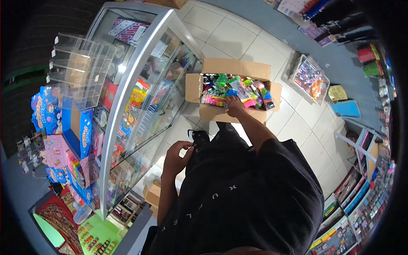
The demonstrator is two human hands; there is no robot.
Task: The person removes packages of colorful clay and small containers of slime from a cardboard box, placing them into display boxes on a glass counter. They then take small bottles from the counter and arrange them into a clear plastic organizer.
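A cardboard box [235, 66] with its flaps spread stands on the floor ahead of me. Many small, brightly coloured packets [240, 87] fill it, in green, pink, blue and black. My right hand [233, 107] reaches over the near flap into the box, fingers stretched out over the contents. Right at its fingertips is a small blue item [231, 92]; whether they touch it is hard to make out. My left hand [178, 155] is beside my left knee, thumb apart from the fingers, with nothing seen in it.
A glass display cabinet [140, 102] full of packaged goods stands close on the left, with a clear plastic rack [80, 68] on top. To the right, a plastic basket [312, 78] of small packets sits on the tiles. Shelves [348, 212] of goods line the right side.
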